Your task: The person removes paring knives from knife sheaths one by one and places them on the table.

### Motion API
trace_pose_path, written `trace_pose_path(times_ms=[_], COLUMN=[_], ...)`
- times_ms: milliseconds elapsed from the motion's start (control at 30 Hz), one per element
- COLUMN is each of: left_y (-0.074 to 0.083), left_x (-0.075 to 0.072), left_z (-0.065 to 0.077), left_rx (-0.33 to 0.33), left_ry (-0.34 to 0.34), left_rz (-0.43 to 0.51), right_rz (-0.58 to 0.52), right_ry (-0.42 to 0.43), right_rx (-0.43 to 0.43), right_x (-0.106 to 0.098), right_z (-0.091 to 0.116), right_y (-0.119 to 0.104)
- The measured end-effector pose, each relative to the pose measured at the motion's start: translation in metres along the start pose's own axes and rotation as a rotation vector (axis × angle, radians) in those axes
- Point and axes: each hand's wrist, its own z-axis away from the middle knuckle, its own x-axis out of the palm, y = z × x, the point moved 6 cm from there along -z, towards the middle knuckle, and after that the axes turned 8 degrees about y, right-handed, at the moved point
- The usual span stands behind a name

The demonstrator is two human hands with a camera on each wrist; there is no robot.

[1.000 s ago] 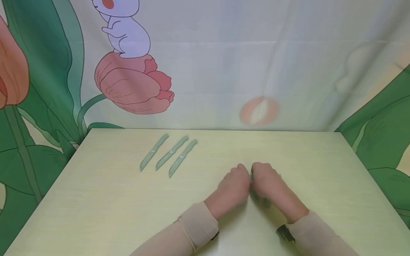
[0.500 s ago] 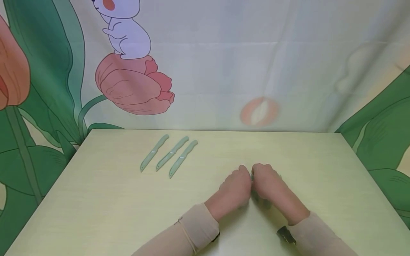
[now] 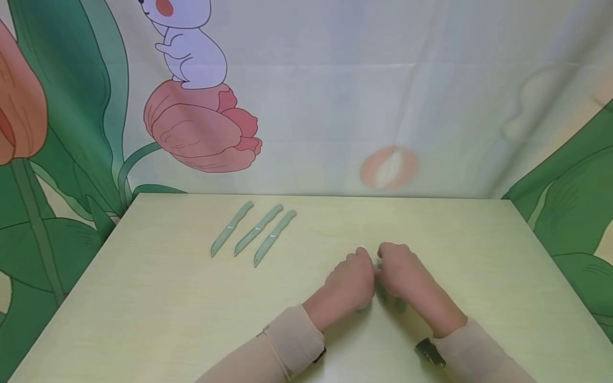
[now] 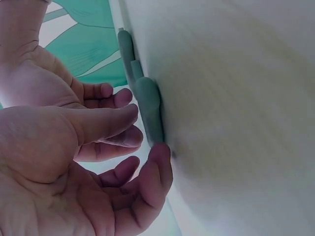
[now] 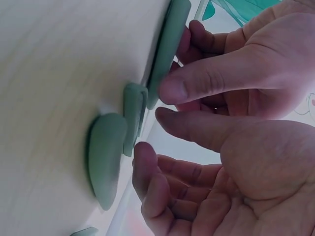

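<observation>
Side by side over the table, my left hand [image 3: 351, 279] and right hand [image 3: 402, 271] nearly meet. A sliver of pale green [image 3: 378, 263] shows between them. In the left wrist view, the left fingers are loosely bent, thumb and index apart, with the index tip right at the end of a green handle-like piece [image 4: 148, 105]. In the right wrist view, the left thumb overlaps a long green piece [image 5: 170, 44]. There the right thumb and index stand apart beside a small green piece [image 5: 132, 115]. A rounded green piece [image 5: 106, 160] lies nearer. The head view mostly hides these pieces.
Three pale green knives, a left one [image 3: 232, 230], a middle one [image 3: 258, 230] and a right one [image 3: 275, 238], lie slanted at the back left of the pale table [image 3: 158, 298]. A printed curtain [image 3: 306, 106] hangs behind the table's far edge.
My hands have drawn slightly apart, the right one a little to the right, so the gap between them is wider. The three knives at the back left lie as before.
</observation>
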Motion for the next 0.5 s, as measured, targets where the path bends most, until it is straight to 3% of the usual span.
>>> trace_pose_path(times_ms=[300, 500], left_y=[-0.003, -0.009], left_x=[-0.02, -0.032], left_z=[0.0, -0.001], left_rx=[0.095, 0.153], left_ry=[0.073, 0.123], left_rz=[-0.104, -0.185], right_rz=[-0.029, 0.007], right_ry=[0.018, 0.046], right_rx=[0.015, -0.029], right_x=[-0.006, -0.009], right_z=[0.005, 0.006], right_y=[-0.001, -0.003])
